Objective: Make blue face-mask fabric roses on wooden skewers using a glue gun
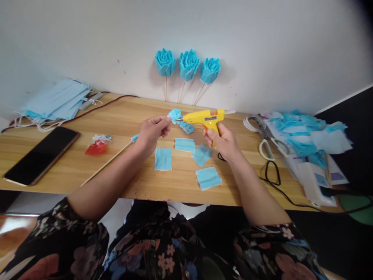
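Between thumb and fingers, my left hand pinches a small blue fabric piece. My right hand is wrapped round the handle of a yellow glue gun, whose nozzle points left and meets the pinched piece. Just behind and below it lies a folded blue piece. Nearer me on the table are a blue rectangle, a square piece, a tilted piece and another rectangle. A stick with a blue tip passes by my left forearm.
Three blue fabric flowers on sticks lean against the wall. Masks, a phone and a red item are left. Right are tape, scissors, fabric scraps, a white power strip and black cable.
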The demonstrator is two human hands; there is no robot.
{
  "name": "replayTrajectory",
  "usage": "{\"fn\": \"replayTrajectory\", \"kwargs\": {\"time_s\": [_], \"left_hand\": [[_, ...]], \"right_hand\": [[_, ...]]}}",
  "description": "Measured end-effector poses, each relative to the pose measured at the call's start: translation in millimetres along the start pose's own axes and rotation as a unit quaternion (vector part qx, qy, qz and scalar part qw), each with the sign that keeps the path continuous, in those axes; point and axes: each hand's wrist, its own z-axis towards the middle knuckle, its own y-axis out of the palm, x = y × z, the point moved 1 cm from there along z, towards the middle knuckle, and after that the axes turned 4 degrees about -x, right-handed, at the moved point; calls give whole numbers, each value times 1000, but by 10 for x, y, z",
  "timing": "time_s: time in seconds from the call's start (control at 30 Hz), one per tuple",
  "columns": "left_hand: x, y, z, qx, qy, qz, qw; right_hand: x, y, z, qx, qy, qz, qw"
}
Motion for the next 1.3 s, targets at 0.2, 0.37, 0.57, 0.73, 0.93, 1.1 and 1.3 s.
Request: {"fn": "replayTrajectory", "kwargs": {"time_s": [0.2, 0.37, 0.57, 0.73, 0.93, 1.1, 1.3], "left_hand": [[5, 2, -1, -1, -1, 1, 1000], [12, 4, -6, -6, -1, -6, 1000], [16, 5, -15, -15, -2, -5, 1000], [15, -1, -12, -15, -4, -4, 1000], [-3, -5, -3, -17, 1, -17, 1000], [10, 2, -11, -19, 0, -16, 1000], [26, 10, -14, -26, -5, -37, 999]], "right_hand": [[-4, -16, 0, 15, 9, -4, 1000], [8, -26, 3, 23, 12, -3, 1000], [11, -41, 5, 29, 7, 7, 1000], [5, -51, 2, 29, -4, 11, 1000], [19, -71, 10, 32, -8, -2, 999], [16, -73, 20, 37, -10, -9, 999], [24, -79, 23, 41, -11, -20, 999]]}}
